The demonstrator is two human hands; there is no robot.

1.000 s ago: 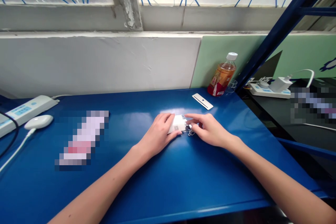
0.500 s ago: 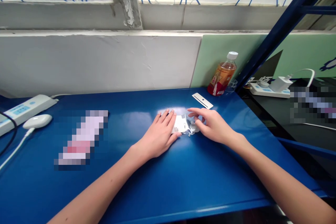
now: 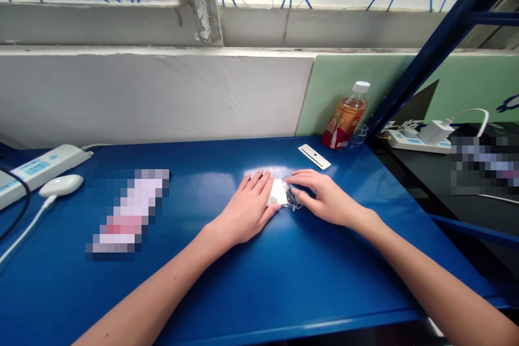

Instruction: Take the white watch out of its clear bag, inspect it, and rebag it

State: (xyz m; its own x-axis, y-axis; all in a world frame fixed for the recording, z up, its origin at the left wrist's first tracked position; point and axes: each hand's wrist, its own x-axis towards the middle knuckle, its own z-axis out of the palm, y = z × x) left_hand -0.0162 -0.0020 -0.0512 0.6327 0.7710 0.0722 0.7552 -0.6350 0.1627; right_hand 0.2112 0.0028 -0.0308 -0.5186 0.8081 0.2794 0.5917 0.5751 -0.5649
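Note:
A small clear plastic packet with a white card [image 3: 278, 192] lies flat on the blue tabletop [image 3: 259, 281], a beaded chain showing at its right end. My left hand [image 3: 247, 210] rests palm down across the packet's left part, fingers spread. At the packet's right end is my right hand [image 3: 324, 194], thumb and index finger apart, fingertips over the clear plastic. Whether those fingertips touch the plastic is too small to tell. Just behind my right hand lies a thin white strip [image 3: 314, 157] with a dark slot.
A drink bottle [image 3: 345, 116] stands at the back right by a blue post [image 3: 425, 43]. To the left are a blurred-out object [image 3: 132, 211], a white mouse-shaped device [image 3: 61, 185] on a cable and a power strip [image 3: 40, 170]. Another power strip [image 3: 417, 140] sits far right.
My right hand has moved slightly left, its fingers now covering more of the packet's right end. My left hand has stayed on the packet. The whole view has shifted a little.

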